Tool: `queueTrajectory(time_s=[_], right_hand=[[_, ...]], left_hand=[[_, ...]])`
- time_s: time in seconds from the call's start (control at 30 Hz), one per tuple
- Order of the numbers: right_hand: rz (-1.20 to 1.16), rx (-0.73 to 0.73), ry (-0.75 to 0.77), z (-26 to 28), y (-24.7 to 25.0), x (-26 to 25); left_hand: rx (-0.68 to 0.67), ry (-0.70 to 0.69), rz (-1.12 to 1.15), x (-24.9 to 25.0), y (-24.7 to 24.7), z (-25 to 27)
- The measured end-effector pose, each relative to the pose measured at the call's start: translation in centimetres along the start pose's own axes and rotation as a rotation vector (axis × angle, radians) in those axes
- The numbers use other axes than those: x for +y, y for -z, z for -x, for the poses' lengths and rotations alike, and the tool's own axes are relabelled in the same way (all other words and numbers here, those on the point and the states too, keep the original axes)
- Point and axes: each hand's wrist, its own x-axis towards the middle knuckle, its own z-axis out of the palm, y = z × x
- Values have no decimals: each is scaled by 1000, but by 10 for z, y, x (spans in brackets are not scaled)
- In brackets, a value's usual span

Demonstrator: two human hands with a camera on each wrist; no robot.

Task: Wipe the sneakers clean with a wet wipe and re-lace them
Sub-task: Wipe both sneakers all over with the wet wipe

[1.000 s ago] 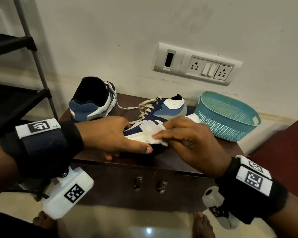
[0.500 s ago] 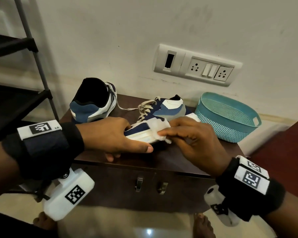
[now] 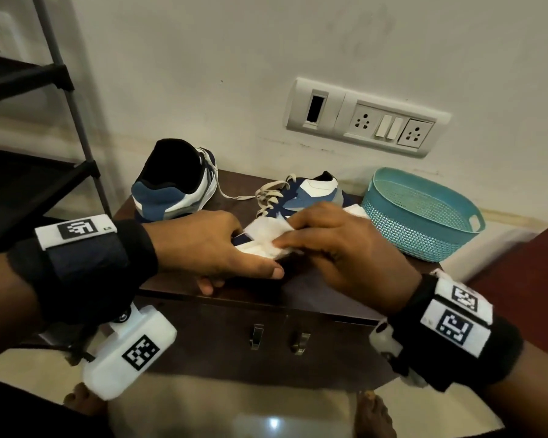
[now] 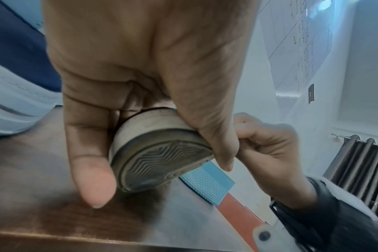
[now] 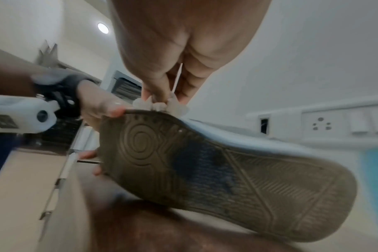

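A blue and white sneaker (image 3: 310, 197) with loose cream laces lies tipped on the brown cabinet top (image 3: 314, 286). My left hand (image 3: 209, 245) grips its toe, thumb and fingers curled round the front of the sole (image 4: 162, 153). My right hand (image 3: 336, 245) pinches a white wet wipe (image 3: 266, 235) and presses it on the toe's white rim; the wipe (image 5: 162, 104) shows bunched at my fingertips above the worn sole (image 5: 227, 173). The second sneaker (image 3: 174, 181) stands upright at the back left, heel towards me.
A teal mesh basket (image 3: 421, 216) stands at the cabinet's right end, close to my right hand. A socket panel (image 3: 364, 118) is on the wall behind. A dark shelf rack (image 3: 64, 121) rises at the left. A red-brown surface (image 3: 525, 273) lies to the right.
My right hand has rubbed the wipe back and forth over the toe, now drawn left towards my left hand. The left hand keeps its hold on the sneaker.
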Motion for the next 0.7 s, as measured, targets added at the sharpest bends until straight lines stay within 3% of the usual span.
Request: queueTrajectory(time_s=[0.17, 0.3, 0.4, 0.57, 0.7], right_hand=[[47, -9, -86, 8, 14, 33], [-57, 23, 79, -15, -6, -16], [-91, -13, 112, -17, -8, -14], [46, 71, -126, 12, 8, 35], [40, 179, -379, 29, 1, 45]], left_hand=[[25, 26, -35, 3, -1, 1], [7, -23, -28, 0, 0, 0], [7, -51, -35, 1, -2, 1], [76, 14, -42, 2, -4, 1], [131, 18, -43, 2, -2, 1]])
